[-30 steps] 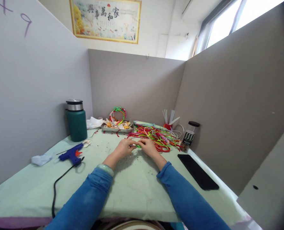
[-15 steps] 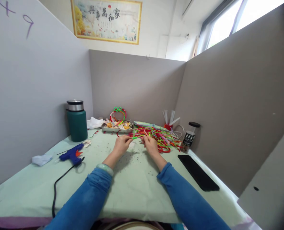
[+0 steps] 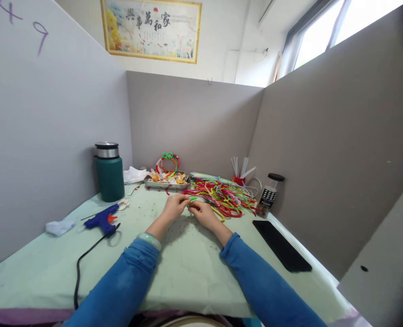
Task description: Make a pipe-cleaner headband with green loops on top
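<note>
Fingers of my left hand (image 3: 174,205) are closed in a pinch on a short bright green pipe cleaner (image 3: 192,199). My right hand (image 3: 203,213) has come up close against it, its fingertips closed at the lower end of the same green piece; the fingers hide most of it. Just beyond my right hand is a pair of scissors with a yellow handle (image 3: 219,214), its dark blades partly over the pipe cleaners. A tangled heap of red, green and pink pipe cleaners (image 3: 230,193) spreads behind my hands.
A metal tray (image 3: 167,185) of small pieces stands at the back, with a pipe-cleaner hoop (image 3: 168,164) on it. Leftward are a green flask (image 3: 109,175) and a blue glue gun (image 3: 102,220) with its cord. Rightward are a jar (image 3: 268,195) and a black slab (image 3: 281,245).
My right hand has moved left to meet my left hand at the green pipe cleaner. The scissors, earlier mostly hidden at my right hand, now show apart from its fingertips, handle visible.
</note>
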{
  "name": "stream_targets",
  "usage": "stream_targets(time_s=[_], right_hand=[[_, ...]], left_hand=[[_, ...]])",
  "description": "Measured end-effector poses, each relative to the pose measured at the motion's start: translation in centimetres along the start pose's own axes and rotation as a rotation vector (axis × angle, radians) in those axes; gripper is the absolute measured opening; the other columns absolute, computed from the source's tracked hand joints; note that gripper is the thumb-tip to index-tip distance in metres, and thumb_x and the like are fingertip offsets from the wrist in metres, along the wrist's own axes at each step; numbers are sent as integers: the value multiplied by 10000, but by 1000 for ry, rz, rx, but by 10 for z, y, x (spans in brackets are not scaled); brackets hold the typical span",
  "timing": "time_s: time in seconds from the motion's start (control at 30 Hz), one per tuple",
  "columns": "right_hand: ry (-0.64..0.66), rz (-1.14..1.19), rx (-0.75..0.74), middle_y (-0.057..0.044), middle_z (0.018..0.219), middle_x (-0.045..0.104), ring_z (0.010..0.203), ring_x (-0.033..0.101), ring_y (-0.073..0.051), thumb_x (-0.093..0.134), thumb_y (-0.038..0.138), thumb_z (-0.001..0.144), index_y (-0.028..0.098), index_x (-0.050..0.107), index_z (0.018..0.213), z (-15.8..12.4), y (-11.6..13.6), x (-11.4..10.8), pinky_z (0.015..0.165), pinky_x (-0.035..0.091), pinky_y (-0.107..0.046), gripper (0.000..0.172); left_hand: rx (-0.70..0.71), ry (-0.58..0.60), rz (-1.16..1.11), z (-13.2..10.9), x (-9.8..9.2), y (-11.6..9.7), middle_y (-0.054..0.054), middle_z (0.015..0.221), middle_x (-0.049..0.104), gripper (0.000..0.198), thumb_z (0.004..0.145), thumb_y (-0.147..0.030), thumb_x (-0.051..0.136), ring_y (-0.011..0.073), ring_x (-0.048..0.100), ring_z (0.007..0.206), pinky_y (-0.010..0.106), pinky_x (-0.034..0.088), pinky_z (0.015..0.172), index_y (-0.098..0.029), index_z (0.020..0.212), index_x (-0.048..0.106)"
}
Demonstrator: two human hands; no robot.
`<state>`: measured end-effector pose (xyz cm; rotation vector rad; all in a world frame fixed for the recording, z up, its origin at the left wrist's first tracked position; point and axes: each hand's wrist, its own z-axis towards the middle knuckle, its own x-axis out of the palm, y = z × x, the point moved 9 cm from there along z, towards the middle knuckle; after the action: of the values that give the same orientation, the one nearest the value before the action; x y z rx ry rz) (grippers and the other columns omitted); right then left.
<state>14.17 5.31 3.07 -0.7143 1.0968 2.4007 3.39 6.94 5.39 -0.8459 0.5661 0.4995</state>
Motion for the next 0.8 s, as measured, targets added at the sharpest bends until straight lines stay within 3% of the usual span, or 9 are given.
stream_targets(time_s=[0.17, 0.23, 0.37, 0.57, 0.8], right_hand=[[-124, -57, -68, -27, 761, 611, 739, 530, -150, 532, 220, 785, 179, 612, 688, 1, 1, -12, 699, 399, -264, 132], [-146, -68, -97, -30, 778, 613, 768, 531, -153, 530, 223, 789, 180, 612, 701, 0, 5, -15, 721, 398, -267, 129], [-92, -68, -89, -13, 762, 623, 710, 532, -139, 495, 228, 818, 183, 620, 786, -2, 10, -11, 674, 393, -248, 137], [-110, -122, -78, -18, 762, 628, 676, 535, -135, 461, 247, 853, 182, 606, 832, -3, 14, -13, 636, 374, -236, 161], [-122, -239, -141, -31, 793, 628, 718, 546, -146, 496, 245, 846, 191, 606, 839, -5, 21, -17, 665, 371, -244, 123]], left_hand=[[72, 12, 3, 1, 2, -4, 45, 858, 682, 208, 798, -219, 508, 131, 564, 782, 222, 408, 730, -174, 840, 707], [52, 29, 7, 0, 3, -2, 33, 819, 685, 226, 811, -241, 493, 127, 566, 757, 215, 409, 705, -182, 838, 709], [2, 38, 55, -1, 1, 2, 10, 685, 675, 244, 817, -269, 488, 112, 554, 646, 195, 382, 611, -182, 830, 715], [18, -42, 211, -3, -3, 2, 59, 836, 707, 236, 816, -248, 492, 148, 596, 747, 222, 388, 681, -208, 861, 721], [27, 49, 295, -6, 5, -2, 70, 818, 699, 233, 806, -229, 491, 161, 599, 776, 229, 392, 697, -224, 847, 721]])
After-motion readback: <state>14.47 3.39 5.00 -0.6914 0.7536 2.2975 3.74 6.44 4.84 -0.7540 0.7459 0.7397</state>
